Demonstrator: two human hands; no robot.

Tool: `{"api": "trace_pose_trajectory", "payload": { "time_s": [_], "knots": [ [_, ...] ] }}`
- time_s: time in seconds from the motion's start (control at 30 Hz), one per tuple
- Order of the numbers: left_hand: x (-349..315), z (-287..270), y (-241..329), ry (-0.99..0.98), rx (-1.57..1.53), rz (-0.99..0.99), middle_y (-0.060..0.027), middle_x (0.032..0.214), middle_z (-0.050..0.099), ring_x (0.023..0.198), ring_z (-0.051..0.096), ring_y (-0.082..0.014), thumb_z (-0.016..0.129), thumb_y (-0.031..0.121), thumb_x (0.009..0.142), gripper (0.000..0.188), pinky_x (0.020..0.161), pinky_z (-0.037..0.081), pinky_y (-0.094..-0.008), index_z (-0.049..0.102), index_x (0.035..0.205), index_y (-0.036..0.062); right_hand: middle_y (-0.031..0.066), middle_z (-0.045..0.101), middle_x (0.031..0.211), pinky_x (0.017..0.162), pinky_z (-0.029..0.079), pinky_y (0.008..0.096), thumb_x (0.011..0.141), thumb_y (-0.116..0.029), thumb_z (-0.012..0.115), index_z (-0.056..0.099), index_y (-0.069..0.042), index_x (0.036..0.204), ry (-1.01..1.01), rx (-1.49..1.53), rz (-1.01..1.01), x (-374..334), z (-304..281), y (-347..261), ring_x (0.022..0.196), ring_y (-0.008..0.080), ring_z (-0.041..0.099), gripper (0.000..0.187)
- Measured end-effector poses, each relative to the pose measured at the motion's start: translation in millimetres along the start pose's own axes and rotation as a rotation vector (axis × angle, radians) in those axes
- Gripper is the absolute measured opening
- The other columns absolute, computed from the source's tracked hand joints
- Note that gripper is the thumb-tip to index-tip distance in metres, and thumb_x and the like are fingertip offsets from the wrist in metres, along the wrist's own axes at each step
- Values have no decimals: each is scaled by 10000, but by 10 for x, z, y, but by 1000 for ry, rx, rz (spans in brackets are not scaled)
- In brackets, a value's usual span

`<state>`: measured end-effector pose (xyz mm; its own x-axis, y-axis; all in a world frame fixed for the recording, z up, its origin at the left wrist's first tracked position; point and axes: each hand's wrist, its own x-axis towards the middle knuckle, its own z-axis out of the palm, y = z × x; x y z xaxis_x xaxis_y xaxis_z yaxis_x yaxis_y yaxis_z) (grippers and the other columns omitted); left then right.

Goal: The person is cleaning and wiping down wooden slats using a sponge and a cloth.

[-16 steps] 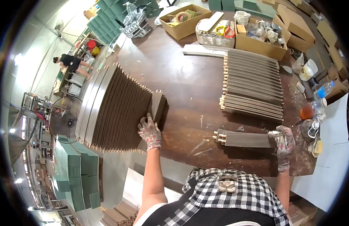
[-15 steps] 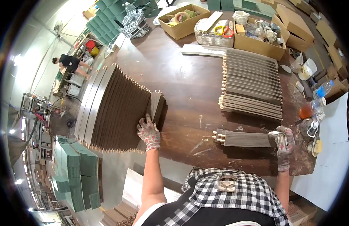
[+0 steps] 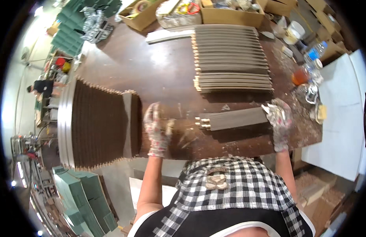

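My left hand (image 3: 156, 128), in a patterned work glove, hangs over the table with nothing in it, fingers stretched out and slightly blurred. Just left of it stands a long row of dark grey-brown boards (image 3: 102, 122) on edge, with pale dowel pegs along the ends. My right hand (image 3: 282, 122), gloved alike, is closed on a crumpled white cloth (image 3: 272, 112). That cloth is against the right end of a small stack of boards (image 3: 238, 119), whose pale pegs point left. Beyond lies a larger pegged row of boards (image 3: 232, 59).
A brown table (image 3: 167, 71) carries everything. Along its far side are cardboard boxes (image 3: 230, 17) and a wrapped bundle with scissors. Bottles (image 3: 305, 75) and a yellow sponge (image 3: 322, 112) sit at the right edge. A person (image 3: 44, 87) stands at far left.
My left hand has come off the left row of boards and is over the table beside it. My right hand stays at the small stack's right end. The whole view has shifted.
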<state>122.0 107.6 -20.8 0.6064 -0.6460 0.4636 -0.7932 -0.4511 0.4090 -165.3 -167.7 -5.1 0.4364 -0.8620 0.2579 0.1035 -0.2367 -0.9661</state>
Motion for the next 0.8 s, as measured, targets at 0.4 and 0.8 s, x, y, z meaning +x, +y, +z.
{"api": "trace_pose_trajectory", "payload": {
  "time_s": [0.4, 0.8],
  "knots": [
    [-73, 721, 933, -375, -223, 173, -146, 1232, 544, 1238, 439, -362, 708, 205, 743, 569, 1060, 273, -523, 500, 1251, 55, 68, 654, 1040, 1077, 234, 528, 830, -249, 580, 661, -145, 1053, -314, -1109, -493, -177, 757, 489, 1104, 242, 571, 258],
    [-89, 703, 788, -337, -351, 163, -148, 1276, 523, 1242, 438, -372, 777, 374, 700, 756, 1042, 330, -470, 449, 1294, 40, 136, 645, 1108, 827, 527, 337, 863, -95, 538, 569, -51, 1167, -10, -759, -154, 215, -161, -156, 930, 219, 646, 309]
  ]
}}
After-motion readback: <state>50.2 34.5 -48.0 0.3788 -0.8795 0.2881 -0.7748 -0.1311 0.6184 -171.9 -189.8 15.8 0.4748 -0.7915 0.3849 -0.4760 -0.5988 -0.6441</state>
